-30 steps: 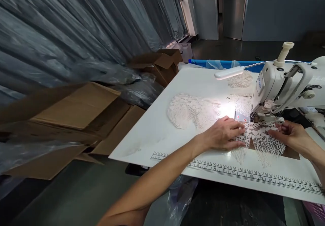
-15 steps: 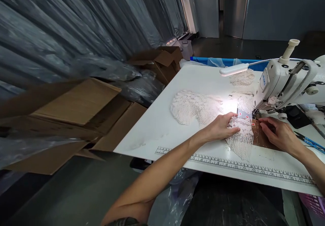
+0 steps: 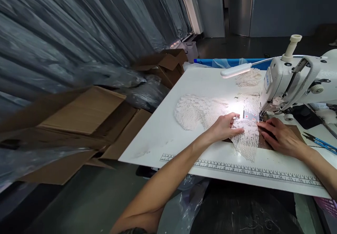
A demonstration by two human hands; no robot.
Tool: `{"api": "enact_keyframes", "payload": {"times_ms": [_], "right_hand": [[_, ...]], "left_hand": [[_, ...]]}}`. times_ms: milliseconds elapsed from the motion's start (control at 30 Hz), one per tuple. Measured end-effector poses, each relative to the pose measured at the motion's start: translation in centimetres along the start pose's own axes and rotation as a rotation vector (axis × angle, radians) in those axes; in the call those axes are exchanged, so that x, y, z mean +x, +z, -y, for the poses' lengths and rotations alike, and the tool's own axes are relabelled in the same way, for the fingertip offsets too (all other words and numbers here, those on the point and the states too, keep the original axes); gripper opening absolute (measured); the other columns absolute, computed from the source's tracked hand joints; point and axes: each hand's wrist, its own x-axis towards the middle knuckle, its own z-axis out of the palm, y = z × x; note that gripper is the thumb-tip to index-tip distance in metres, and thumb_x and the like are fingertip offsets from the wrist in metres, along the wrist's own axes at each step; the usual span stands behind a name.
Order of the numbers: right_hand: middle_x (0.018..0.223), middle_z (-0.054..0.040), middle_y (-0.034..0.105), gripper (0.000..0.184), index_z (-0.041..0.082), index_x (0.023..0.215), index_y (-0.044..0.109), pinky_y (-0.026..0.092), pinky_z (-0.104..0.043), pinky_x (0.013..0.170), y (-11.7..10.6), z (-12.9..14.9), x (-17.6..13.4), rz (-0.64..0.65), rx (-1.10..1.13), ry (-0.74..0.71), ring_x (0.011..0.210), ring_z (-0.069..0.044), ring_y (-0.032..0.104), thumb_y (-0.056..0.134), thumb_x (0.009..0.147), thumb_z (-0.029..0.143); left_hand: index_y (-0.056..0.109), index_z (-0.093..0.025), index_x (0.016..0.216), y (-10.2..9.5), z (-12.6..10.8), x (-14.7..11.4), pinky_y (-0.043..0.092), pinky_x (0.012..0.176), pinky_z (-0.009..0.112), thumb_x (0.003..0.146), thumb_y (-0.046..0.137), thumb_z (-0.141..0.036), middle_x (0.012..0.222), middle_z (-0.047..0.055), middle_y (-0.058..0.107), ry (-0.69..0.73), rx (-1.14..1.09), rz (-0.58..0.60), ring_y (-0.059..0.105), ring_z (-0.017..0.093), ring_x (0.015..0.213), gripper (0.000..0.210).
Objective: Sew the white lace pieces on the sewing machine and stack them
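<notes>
White fringed lace (image 3: 246, 141) lies under the presser foot of the white sewing machine (image 3: 279, 76), lit brightly by a lamp. A small grey strip with red marks (image 3: 250, 116) sits on the lace beside the needle. My left hand (image 3: 223, 126) holds the lace's left edge, thumb below and fingers above the strip. Close to the presser foot, my right hand (image 3: 281, 135) has its fingertips closed on the lace's right edge. A brown flat piece (image 3: 295, 131) lies under the right hand and partly beneath the lace.
More lace (image 3: 188, 111) trails left across the white table (image 3: 152, 135), with another lace pile (image 3: 249, 77) behind. A printed ruler (image 3: 237, 169) runs along the front edge. Blue thread snips (image 3: 322, 143) and a black phone-like object (image 3: 306, 116) lie right. Cardboard boxes (image 3: 76, 114) stand left.
My right hand has moved left to the lace's edge by the presser foot. The brown piece now shows on both sides of the lace. The view has shifted slightly.
</notes>
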Motion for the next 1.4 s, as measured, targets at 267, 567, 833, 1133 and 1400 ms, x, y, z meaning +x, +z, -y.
{"api": "enact_keyframes", "payload": {"times_ms": [267, 567, 833, 1133, 1400], "right_hand": [[0.095, -0.0079, 0.072, 0.034, 0.022, 0.119, 0.069, 0.06, -0.039, 0.081, -0.8, 0.6, -0.6, -0.11, 0.22, 0.14, 0.086, -0.021, 0.07, 0.044, 0.1, 0.033], [0.111, -0.011, 0.065, 0.035, 0.027, 0.12, 0.073, 0.056, -0.048, 0.095, -0.3, 0.7, -1.1, 0.004, 0.125, -0.057, 0.108, -0.026, 0.063, 0.046, 0.097, 0.026], [0.107, -0.0099, 0.064, 0.038, 0.027, 0.12, 0.074, 0.058, -0.037, 0.082, -1.5, 1.3, -1.4, 0.054, 0.199, -0.091, 0.095, -0.02, 0.066, 0.042, 0.101, 0.028], [0.105, -0.0096, 0.065, 0.035, 0.028, 0.118, 0.075, 0.057, -0.04, 0.082, -0.7, 1.5, -1.5, 0.031, 0.075, -0.133, 0.096, -0.022, 0.064, 0.049, 0.096, 0.019], [0.104, -0.0097, 0.065, 0.035, 0.028, 0.118, 0.075, 0.058, -0.042, 0.083, -0.4, 1.4, -1.6, -0.014, 0.076, -0.137, 0.096, -0.022, 0.065, 0.05, 0.096, 0.02]], "left_hand": [[0.057, -0.009, 0.134, -0.2, -0.3, 0.1, 0.023, 0.051, 0.026, 0.08, 0.079, -0.033, 0.063, -0.009, 0.028, -0.084, 0.002, 0.041, 0.032, 0.01, 0.054, 0.064], [0.057, -0.012, 0.134, 0.5, 0.1, 0.1, 0.024, 0.051, 0.026, 0.08, 0.079, -0.036, 0.059, -0.01, 0.028, -0.077, 0.018, 0.016, 0.034, 0.01, 0.051, 0.063], [0.055, -0.01, 0.135, 0.2, -0.1, 0.1, 0.026, 0.049, 0.026, 0.083, 0.079, -0.028, 0.063, -0.009, 0.028, -0.081, 0.045, 0.031, 0.034, 0.01, 0.054, 0.06], [0.055, -0.01, 0.135, -0.1, 0.6, 0.3, 0.024, 0.047, 0.026, 0.082, 0.08, -0.035, 0.063, -0.009, 0.027, -0.022, 0.019, 0.047, 0.032, 0.01, 0.054, 0.063], [0.058, -0.014, 0.129, -0.6, 1.4, 0.4, 0.032, 0.048, 0.025, 0.083, 0.077, -0.035, 0.071, -0.005, 0.042, 0.045, 0.0, 0.03, 0.042, 0.01, 0.057, 0.054]]}}
